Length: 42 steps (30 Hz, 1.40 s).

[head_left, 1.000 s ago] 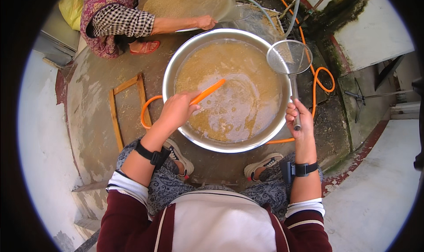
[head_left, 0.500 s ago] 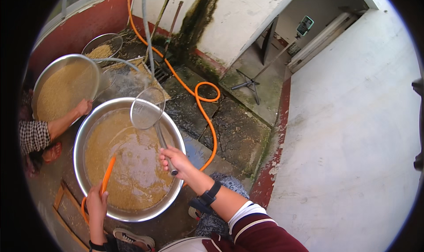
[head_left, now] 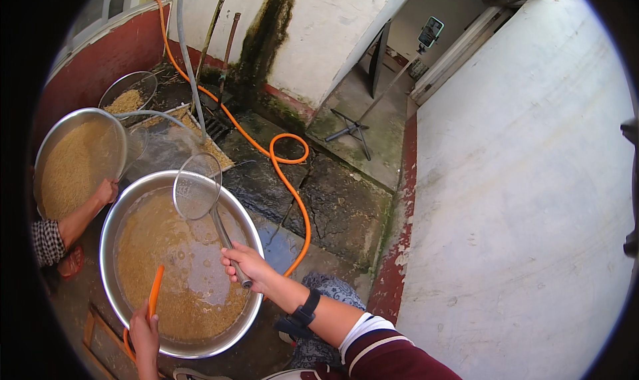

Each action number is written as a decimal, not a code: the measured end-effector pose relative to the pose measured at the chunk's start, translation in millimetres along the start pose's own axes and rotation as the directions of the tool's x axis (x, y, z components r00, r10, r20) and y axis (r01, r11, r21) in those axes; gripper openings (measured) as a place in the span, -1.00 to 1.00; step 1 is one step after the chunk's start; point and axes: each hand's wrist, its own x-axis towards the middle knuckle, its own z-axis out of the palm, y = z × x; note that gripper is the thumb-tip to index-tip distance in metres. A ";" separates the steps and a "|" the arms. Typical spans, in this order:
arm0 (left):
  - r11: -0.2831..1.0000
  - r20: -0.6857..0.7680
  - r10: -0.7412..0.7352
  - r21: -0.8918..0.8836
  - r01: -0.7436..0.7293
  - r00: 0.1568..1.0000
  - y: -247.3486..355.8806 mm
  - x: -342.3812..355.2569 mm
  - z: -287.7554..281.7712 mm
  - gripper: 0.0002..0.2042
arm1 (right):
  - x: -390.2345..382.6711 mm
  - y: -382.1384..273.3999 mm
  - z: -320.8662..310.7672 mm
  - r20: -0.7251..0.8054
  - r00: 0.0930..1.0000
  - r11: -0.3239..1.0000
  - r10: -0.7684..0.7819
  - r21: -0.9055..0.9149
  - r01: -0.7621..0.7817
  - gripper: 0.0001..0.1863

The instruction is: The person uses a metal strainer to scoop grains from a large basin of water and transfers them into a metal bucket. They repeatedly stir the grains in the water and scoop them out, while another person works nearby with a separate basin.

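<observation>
A large round metal basin [head_left: 106, 247] stands before me, with tan grain [head_left: 150, 237] in cloudy water. My right hand [head_left: 245, 263] is closed round the handle of a round mesh strainer [head_left: 198, 187], its mesh tilted up above the basin's far side. At the basin's near left edge, my left hand [head_left: 143, 333] grips an orange hose [head_left: 156, 290], its end pointing up over the water. Whether water flows from it I cannot tell.
At left, another person's hand [head_left: 105, 192] is at a second metal basin of grain [head_left: 66, 174]. Behind lies a strainer with grain [head_left: 126, 102]. Orange hose [head_left: 303, 210] loops over wet paving. A phone tripod [head_left: 359, 124] stands by the doorway; a white wall [head_left: 519, 200] rises at right.
The whole view has shifted, so the basins sit lower and further left. Both my hands keep their holds on strainer and hose. Ripples on the water have changed shape.
</observation>
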 end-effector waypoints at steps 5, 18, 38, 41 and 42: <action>1.000 0.013 0.018 0.006 -0.018 1.000 -2.8 4.4 3.4 -0.53 | -2.0 -0.9 -0.8 -0.006 1.000 1.000 0.005 0.012 -0.005 -0.73; 0.999 -0.025 0.040 0.023 -0.039 0.999 -2.2 -3.6 0.7 -0.46 | -15.4 4.5 3.0 0.151 0.987 0.996 0.059 -0.071 -0.048 -0.81; 1.000 -0.042 0.015 0.021 -0.014 0.999 -33.7 -33.2 -34.7 -0.61 | -109.0 28.7 9.6 0.000 0.980 0.952 0.198 -0.236 -0.193 -0.75; 0.995 -0.053 0.095 0.002 -0.095 0.994 -43.8 -36.8 -36.7 -0.63 | -139.5 45.2 -2.8 0.000 0.952 0.931 0.305 -0.208 -0.298 -0.84; 0.998 -0.036 0.052 0.033 -0.051 0.998 -44.8 -35.9 -37.7 -0.65 | -150.6 49.2 -6.2 0.038 0.950 0.932 0.310 -0.211 -0.296 -0.90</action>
